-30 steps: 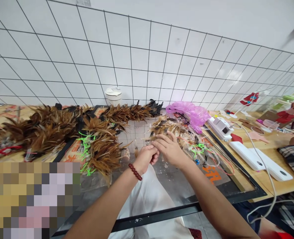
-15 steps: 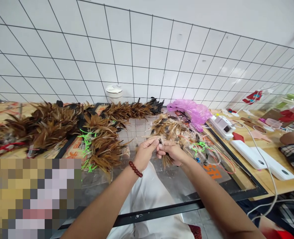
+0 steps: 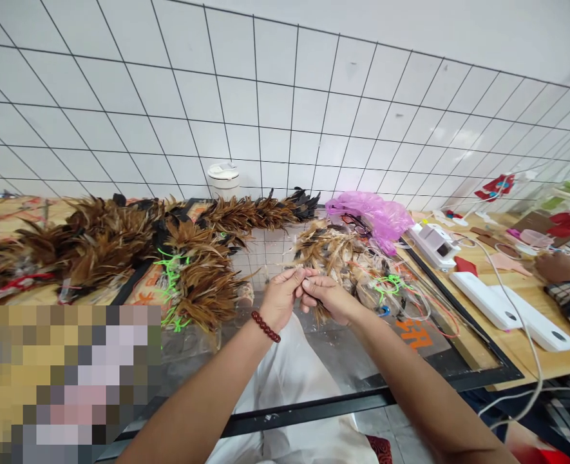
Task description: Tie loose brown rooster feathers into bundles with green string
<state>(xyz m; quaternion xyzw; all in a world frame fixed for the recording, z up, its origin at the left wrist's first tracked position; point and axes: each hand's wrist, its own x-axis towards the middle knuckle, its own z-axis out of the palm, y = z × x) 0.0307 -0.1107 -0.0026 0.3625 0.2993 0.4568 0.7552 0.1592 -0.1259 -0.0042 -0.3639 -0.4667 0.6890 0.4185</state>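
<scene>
Over the glass tabletop (image 3: 333, 351), my left hand (image 3: 283, 298) and my right hand (image 3: 330, 298) meet fingertip to fingertip. Both are closed in a pinch; what lies between the fingers is too small or hidden to make out. Just behind and to the right of them spreads a loose pile of tan feathers (image 3: 330, 245). Bundles of brown feathers (image 3: 205, 293) lie left of my hands, with bright green ties (image 3: 171, 280) along their edge. A dark red bead bracelet (image 3: 266, 327) circles my left wrist.
Longer rows of brown feathers (image 3: 101, 238) fill the left. A pink plastic bag (image 3: 371, 216), green string (image 3: 388, 283) and white power strips (image 3: 511, 309) with a cable lie to the right. Behind stand a white lidded cup (image 3: 223, 180) and a wire grid (image 3: 275, 109). At far right is another person's hand (image 3: 562, 265).
My hands stay together in nearly the same spot, the fingers shifting slightly; a dark bit seen at the fingertips before no longer shows. The other person's hand at far right has moved.
</scene>
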